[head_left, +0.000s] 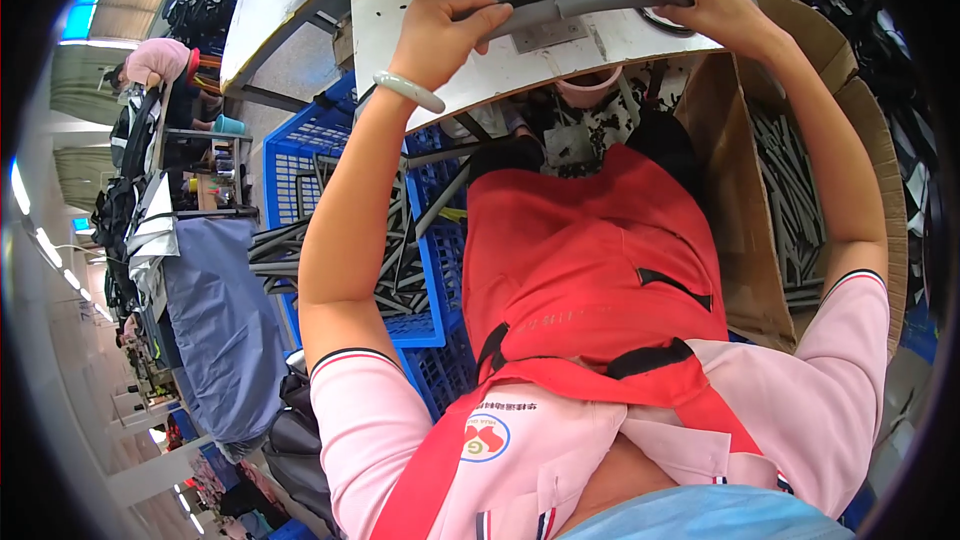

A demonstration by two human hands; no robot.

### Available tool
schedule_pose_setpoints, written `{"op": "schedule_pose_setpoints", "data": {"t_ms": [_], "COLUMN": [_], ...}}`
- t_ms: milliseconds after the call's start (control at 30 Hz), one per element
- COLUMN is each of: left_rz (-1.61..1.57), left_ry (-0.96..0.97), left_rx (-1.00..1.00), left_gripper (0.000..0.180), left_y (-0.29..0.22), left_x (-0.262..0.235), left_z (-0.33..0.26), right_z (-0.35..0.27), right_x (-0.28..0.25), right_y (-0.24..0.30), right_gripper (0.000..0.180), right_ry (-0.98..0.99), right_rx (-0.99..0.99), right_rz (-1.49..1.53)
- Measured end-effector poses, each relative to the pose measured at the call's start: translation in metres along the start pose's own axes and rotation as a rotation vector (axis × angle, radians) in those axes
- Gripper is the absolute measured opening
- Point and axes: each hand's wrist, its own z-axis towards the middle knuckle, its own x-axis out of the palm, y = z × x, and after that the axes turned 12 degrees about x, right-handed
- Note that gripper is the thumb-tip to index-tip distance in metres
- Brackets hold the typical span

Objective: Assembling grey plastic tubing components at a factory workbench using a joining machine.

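- White tabletop (620, 40) is seen above a blue crate (300, 155) and cardboard box (745, 190).
- Grey strip (575, 5) is gripped by closed fingers of left hand (445, 35) and right hand (715, 0).

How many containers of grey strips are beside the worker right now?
2: a blue plastic crate at the person's left and an open cardboard box at the right, both holding grey strips. Others may be hidden.
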Motion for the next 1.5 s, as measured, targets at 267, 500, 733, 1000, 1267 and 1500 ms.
{"op": "schedule_pose_setpoints", "data": {"t_ms": [267, 500, 733, 1000, 1267, 1500], "left_rz": [-0.032, -0.023, -0.003, 0.010, 0.255, 0.030], "left_ry": [0.005, -0.028, -0.018, -0.043, 0.068, 0.370], "left_rx": [-0.122, -0.116, -0.089, -0.111, 0.007, -0.085], "left_gripper": [0.028, 0.027, 0.027, 0.028, 0.026, 0.025], "left_y": [0.023, 0.026, 0.029, 0.057, 0.057, -0.001], "left_x": [-0.006, -0.011, -0.012, -0.020, -0.022, 0.054], "left_z": [0.016, 0.017, 0.022, 0.045, 0.009, 0.009], "right_z": [0.016, 0.021, 0.029, 0.067, 0.021, -0.061], "right_x": [0.000, 0.000, 0.002, 0.012, 0.039, 0.144], "right_y": [-0.002, 0.002, 0.001, -0.005, -0.052, 0.099], "right_gripper": [0.047, 0.051, 0.054, 0.050, 0.054, 0.020], "right_ry": [0.031, -0.011, -0.002, 0.066, -0.115, -0.255], "right_rx": [-0.055, -0.068, -0.024, -0.021, -0.168, -0.772], "right_rz": [-0.005, -0.043, -0.054, 0.029, 0.016, -0.132]}}
